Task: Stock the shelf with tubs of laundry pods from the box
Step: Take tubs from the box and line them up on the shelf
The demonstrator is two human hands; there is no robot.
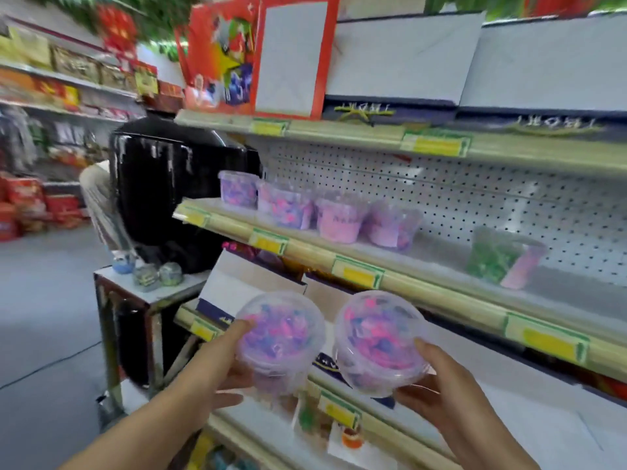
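Observation:
My left hand (234, 371) grips a clear tub of pink and purple laundry pods (280, 337), lid facing me. My right hand (437, 385) grips a second tub of the same pods (380, 340) beside it. Both tubs hang in front of the lower shelves, below the middle shelf (305, 247). On that shelf stands a row of several matching tubs (337, 220) at the left, against a pegboard back. Further right on the same shelf stands a tub of green pods (495, 257). The box is not in view.
A large black appliance (169, 184) sits on a small stand (149, 293) at the shelf's left end. White and blue boxes (400, 59) fill the top shelf. Yellow price tags line the shelf edges. An aisle with a grey floor (44, 317) opens at the left.

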